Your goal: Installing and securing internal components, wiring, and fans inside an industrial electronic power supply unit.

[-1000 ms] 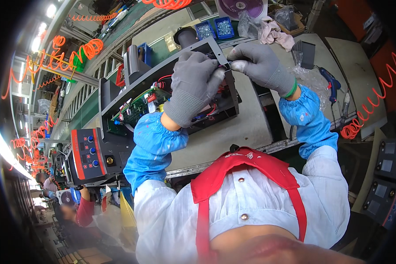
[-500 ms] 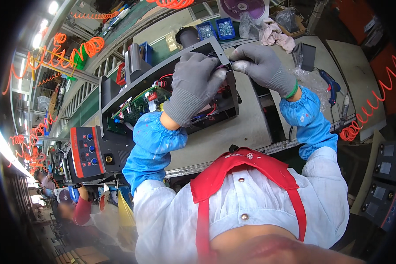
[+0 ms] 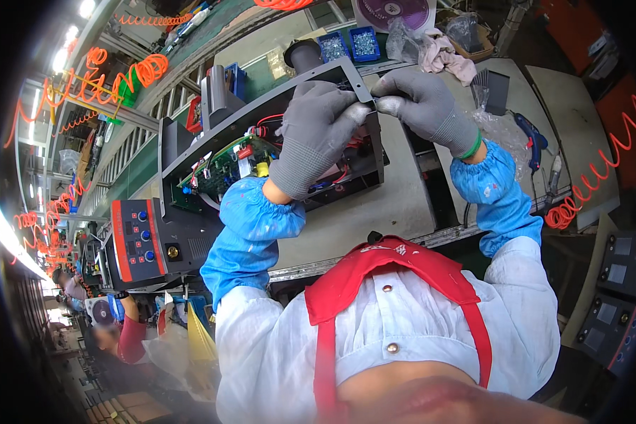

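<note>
A dark metal casing (image 3: 180,166), open toward me, stands on the bench with a green circuit board (image 3: 226,173) and red wires inside. At its right end panel both my grey-gloved hands meet. My left hand (image 3: 316,131) reaches over the open side, thumb and fingers pinched together just inside the panel's edge. From outside that panel, my right hand (image 3: 420,106) comes in with thumb and forefinger closed near the same edge. Whatever lies between the fingertips of either hand is too small or hidden to make out.
Two blue bins (image 3: 364,44) of small metal parts stand behind the casing, beside a black spool (image 3: 304,56). To the right lie a blue glue gun (image 3: 530,140), a dark finned part (image 3: 491,90) and a pink cloth (image 3: 449,60). A red-fronted machine (image 3: 140,240) stands left.
My left hand has shifted slightly right, bringing its thumb and fingertips closer to the panel's edge and to my right hand. My right hand has barely moved.
</note>
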A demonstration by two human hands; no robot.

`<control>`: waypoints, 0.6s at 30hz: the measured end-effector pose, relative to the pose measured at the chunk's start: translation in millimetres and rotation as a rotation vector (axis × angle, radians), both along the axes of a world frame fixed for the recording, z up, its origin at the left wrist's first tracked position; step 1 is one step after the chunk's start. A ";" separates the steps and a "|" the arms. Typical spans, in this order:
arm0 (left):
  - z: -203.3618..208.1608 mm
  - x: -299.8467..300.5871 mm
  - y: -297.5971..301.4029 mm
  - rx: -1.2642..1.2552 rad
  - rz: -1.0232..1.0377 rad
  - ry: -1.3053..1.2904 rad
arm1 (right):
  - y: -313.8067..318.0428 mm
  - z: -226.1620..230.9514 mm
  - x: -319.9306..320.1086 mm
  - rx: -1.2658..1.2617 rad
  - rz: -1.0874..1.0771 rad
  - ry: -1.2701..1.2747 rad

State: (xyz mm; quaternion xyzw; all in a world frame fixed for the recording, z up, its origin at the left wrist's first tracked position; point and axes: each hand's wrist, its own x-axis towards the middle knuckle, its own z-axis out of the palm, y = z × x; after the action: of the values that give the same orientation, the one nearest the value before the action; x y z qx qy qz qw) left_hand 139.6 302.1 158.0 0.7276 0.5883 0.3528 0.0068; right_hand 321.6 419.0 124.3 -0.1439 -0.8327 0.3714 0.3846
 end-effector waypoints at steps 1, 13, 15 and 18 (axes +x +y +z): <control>-0.1 0.3 0.6 -0.012 0.005 -0.003 | 0.0 -0.2 -0.2 -0.002 -0.002 -0.002; -2.4 -0.2 0.7 0.027 -0.038 -0.104 | 0.8 0.7 -0.4 -0.017 0.009 -0.003; -5.5 0.1 1.1 0.052 -0.016 -0.097 | 0.3 2.1 -0.3 -0.026 0.017 -0.008; -10.7 2.6 0.5 0.090 0.025 -0.050 | -0.6 2.7 -0.1 -0.033 0.012 -0.008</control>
State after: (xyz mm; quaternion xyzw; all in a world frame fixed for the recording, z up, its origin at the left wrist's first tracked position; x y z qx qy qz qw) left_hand 142.3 302.6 147.3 0.7108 0.5803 0.3972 -0.0157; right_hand 321.5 418.3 127.0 -0.1466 -0.8289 0.3867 0.3767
